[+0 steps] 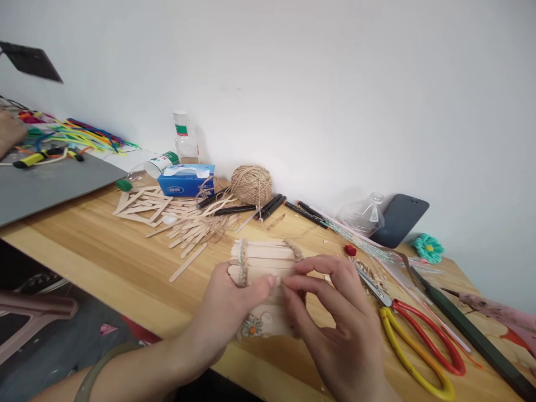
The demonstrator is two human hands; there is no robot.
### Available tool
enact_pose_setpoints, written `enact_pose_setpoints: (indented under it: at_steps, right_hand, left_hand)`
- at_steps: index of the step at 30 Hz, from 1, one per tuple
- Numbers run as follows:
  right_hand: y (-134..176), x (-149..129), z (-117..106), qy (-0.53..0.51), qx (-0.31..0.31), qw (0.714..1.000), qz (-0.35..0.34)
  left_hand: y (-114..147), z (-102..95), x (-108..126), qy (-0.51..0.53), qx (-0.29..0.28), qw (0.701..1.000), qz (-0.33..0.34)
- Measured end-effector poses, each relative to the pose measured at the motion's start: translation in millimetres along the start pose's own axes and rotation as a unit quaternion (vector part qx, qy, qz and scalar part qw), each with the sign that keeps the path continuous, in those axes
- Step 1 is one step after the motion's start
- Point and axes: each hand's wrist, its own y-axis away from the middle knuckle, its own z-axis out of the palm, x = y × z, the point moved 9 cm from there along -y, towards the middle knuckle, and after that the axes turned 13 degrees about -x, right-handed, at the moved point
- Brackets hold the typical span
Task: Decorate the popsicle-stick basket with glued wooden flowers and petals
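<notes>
A craft piece made of wooden craft sticks (268,253) is held above the front part of the table. Braided twine runs down both of its sides, and a small flower (252,325) with an orange centre sits at its lower left. My left hand (234,301) grips the left side, thumb lying on the front face. The fingertips of my right hand (330,301) are pinched together against the middle of the face, close to my left thumb. Whatever lies between them is too small to make out.
Loose craft sticks (196,229), a blue tissue box (186,181), a twine ball (251,184) and black pens lie behind. Scissors (391,306), a dark phone (400,220) and a teal flower (429,248) are on the right. A co-worker's hand (10,131) is far left, near pipe cleaners (90,135).
</notes>
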Motion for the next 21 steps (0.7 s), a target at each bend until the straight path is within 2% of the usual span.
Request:
enact_pose_setpoints:
  at_steps: [7, 21]
  right_hand:
    - [-0.1, 1.3, 3.1, -0.005, -0.006, 1.0, -0.001]
    - [2.1, 0.7, 3.5, 0.001, 0.014, 1.0, -0.008]
  left_hand:
    - [2.8, -0.7, -4.8, 0.044, 0.012, 0.999, -0.006]
    - [-1.4, 1.9, -5.0, 0.015, -0.003, 1.0, 0.006]
